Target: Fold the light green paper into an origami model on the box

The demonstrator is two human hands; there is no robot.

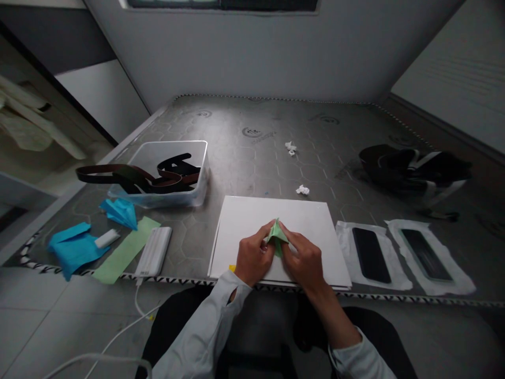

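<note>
A piece of folded green paper (278,234) is held between my two hands above a white board (240,216). My left hand (254,255) grips its left side, thumb and fingers closed on it. On the other side my right hand (304,259) pinches the paper, fingers bent around it. The paper rises to a small point at the top, and its lower part is partly hidden by my hands. Something small and yellow (232,268) shows by my left wrist.
Left: a clear plastic box (201,181) of belts, blue folded papers (79,247), a green paper strip (128,247) and a cabled white power bank (155,251). Right: a dark phone (371,255), a phone-shaped case (426,255) and a black bag (414,173). Crumpled tissue (302,190) lies behind the board.
</note>
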